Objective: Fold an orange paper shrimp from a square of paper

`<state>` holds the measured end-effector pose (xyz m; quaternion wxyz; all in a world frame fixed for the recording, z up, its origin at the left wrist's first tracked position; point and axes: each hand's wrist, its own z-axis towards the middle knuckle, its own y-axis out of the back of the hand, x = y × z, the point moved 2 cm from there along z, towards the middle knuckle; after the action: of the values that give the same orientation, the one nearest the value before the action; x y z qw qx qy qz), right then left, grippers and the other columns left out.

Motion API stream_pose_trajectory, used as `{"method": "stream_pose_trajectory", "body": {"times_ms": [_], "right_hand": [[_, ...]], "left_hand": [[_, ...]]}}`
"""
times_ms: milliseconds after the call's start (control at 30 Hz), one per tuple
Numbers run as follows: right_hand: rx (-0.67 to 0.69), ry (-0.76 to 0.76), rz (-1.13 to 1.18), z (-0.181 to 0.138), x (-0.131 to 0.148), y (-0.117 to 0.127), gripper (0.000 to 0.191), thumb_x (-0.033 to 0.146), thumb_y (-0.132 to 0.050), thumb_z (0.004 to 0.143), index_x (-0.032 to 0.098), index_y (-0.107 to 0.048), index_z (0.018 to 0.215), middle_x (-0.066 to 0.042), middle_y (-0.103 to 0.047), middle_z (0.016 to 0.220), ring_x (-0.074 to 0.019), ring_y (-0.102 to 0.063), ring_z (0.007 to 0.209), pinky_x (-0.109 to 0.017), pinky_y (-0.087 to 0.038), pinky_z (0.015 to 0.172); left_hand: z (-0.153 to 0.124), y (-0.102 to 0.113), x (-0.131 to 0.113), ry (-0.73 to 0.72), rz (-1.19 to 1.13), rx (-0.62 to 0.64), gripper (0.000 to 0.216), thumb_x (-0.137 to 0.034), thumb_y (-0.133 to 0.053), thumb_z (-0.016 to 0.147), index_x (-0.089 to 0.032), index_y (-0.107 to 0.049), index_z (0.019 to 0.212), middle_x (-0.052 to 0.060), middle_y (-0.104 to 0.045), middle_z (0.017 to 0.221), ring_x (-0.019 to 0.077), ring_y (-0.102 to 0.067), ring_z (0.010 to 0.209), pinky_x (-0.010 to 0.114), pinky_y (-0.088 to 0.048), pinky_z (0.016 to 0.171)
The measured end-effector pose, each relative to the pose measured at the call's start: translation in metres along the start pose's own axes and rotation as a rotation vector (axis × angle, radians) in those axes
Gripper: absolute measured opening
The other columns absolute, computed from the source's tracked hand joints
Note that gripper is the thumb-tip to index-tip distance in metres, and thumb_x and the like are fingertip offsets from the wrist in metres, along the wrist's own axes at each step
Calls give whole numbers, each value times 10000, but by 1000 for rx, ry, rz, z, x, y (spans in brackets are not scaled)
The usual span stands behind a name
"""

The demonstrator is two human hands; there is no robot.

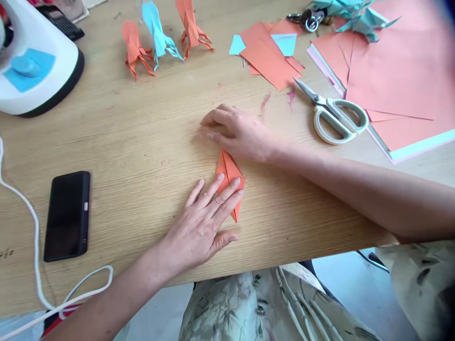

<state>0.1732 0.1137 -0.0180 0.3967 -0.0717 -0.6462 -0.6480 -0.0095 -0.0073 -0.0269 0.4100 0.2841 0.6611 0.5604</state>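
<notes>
Orange folded paper diamond (231, 173): flat on light wooden table (142, 151).
Left hand (202, 227): spread flat, fingers pressing it.
Right hand (238, 132): flat, empty, touching its far tip.
Grey floor (341, 284): below near edge.

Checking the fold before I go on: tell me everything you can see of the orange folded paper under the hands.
The orange folded paper is a narrow kite-like shape with a centre crease, pointed at both ends, lying flat on the wooden table. The left hand presses fingers on its middle; the right hand rests at its upper tip.
</notes>
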Motion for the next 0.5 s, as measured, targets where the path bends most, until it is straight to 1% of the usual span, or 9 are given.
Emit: {"method": "stream_pose_trajectory", "body": {"times_ms": [67, 133, 200, 267, 367, 433, 500], "right_hand": [[-7, -43, 42, -8, 0, 8, 184, 200, -541, 961, 173, -664, 1095, -100, -659, 1186, -205, -630, 1021, -336, -467, 920], [7, -87, 53, -19, 2, 13, 149, 224, -536, 978, 153, -667, 979, -100, -654, 1063, -188, -620, 906, -323, -458, 851], [32, -108, 75, -30, 5, 17, 284, 271, -434, 1041, 157, -635, 876, -80, -630, 939, -175, -589, 844, -319, -432, 815], [73, -116, 100, -40, 9, 19, 366, 336, -392, 1065, 170, -582, 800, -52, -581, 849, -158, -550, 774, -309, -405, 763], [134, -48, 155, -55, 13, 21, 384, 408, -428, 1053, 189, -516, 750, -13, -517, 791, -133, -493, 701, -287, -372, 703], [164, 23, 192, -63, 14, 20, 369, 395, -403, 1058, 194, -506, 767, -6, -504, 795, -129, -487, 707, -277, -370, 708], [160, 57, 187, -69, 12, 18, 300, 358, -464, 1027, 192, -512, 781, -9, -512, 808, -131, -486, 712, -273, -368, 701]], "left_hand": [[0, 1, 0, -6, -39, -23, 735, -589, -325, 1030, -139, -228, 1602, 124, -301, 1662, 360, -161, 1559, 541, -93, 1250], [-1, 4, 0, -1, -103, -75, 670, -526, -322, 1053, -135, -227, 1589, 153, -319, 1649, 332, -219, 1549, 532, -124, 1252], [-1, 7, 1, 17, -186, -143, 563, -417, -345, 1073, -140, -258, 1556, 181, -370, 1616, 290, -318, 1514, 511, -186, 1249], [0, 10, 2, 51, -258, -225, 468, -302, -408, 1060, -152, -327, 1497, 186, -443, 1552, 258, -407, 1457, 469, -289, 1221], [6, 13, 5, 140, -263, -361, 388, -198, -510, 1005, -157, -434, 1383, 166, -541, 1400, 248, -498, 1345, 409, -421, 1132], [12, 13, 8, 235, -211, -439, 368, -175, -555, 969, -148, -476, 1327, 151, -575, 1284, 260, -543, 1244, 421, -459, 1083], [19, 12, 11, 343, -171, -461, 389, -178, -591, 934, -137, -495, 1309, 148, -571, 1217, 275, -565, 1155, 450, -488, 1027]]}}
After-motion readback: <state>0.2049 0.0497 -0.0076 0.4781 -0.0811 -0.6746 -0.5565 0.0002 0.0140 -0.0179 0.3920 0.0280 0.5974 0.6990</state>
